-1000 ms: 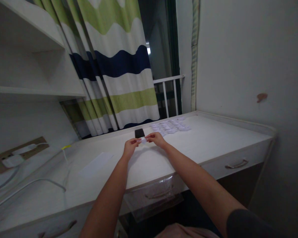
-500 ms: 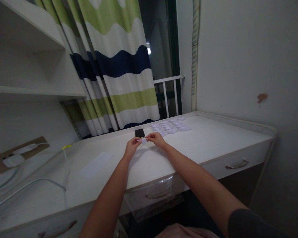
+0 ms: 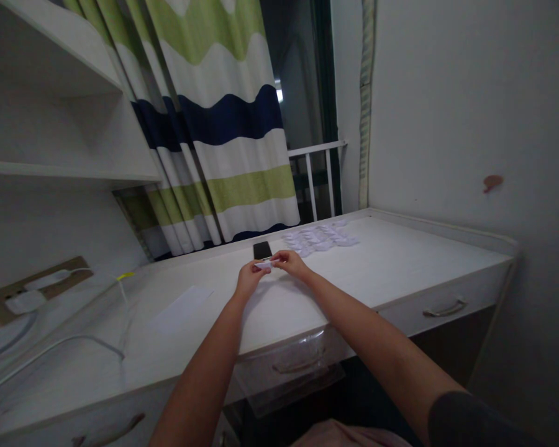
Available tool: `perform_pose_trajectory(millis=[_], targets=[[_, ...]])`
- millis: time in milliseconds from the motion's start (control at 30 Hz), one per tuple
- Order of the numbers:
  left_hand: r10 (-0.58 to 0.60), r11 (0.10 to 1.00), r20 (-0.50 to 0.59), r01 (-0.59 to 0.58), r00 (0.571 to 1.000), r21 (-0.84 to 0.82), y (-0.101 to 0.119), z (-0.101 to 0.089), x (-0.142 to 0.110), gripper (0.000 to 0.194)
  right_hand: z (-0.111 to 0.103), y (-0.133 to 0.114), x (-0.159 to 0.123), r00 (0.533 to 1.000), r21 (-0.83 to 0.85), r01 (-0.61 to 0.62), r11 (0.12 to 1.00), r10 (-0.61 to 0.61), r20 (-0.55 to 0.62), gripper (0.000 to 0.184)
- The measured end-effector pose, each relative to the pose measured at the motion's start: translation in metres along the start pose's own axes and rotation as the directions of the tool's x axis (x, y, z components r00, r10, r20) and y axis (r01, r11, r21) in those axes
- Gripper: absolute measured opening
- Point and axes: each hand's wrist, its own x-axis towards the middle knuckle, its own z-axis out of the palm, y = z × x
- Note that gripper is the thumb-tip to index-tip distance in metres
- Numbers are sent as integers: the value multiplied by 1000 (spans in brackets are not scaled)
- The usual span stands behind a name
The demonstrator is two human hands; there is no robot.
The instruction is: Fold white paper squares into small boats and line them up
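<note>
The left hand and right hand pinch the folded white paper between them, best pressed gently and evenly.

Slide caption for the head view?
Left hand and right hand hold a small white piece at a white desk, near a black slab.

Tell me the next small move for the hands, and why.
Probably press along the small white piece with the right hand while the left hand steadies it. Both hands pinch it at their fingertips, close together above the white desk, so one can brace while the other presses. Its finer shape is too small to tell.
</note>
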Motion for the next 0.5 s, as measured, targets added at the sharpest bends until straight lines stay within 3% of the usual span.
perform_pose_trajectory(millis=[233, 500], targets=[[-7, 1000, 56, 6, 998, 13, 4, 2, -3, 24, -1, -6, -4, 998, -55, -1, 999, 4, 58, 18], [40, 978, 84, -56, 996, 199, 2, -1, -2, 12, -1, -3, -4, 995, -80, 13, 997, -5, 95, 13]])
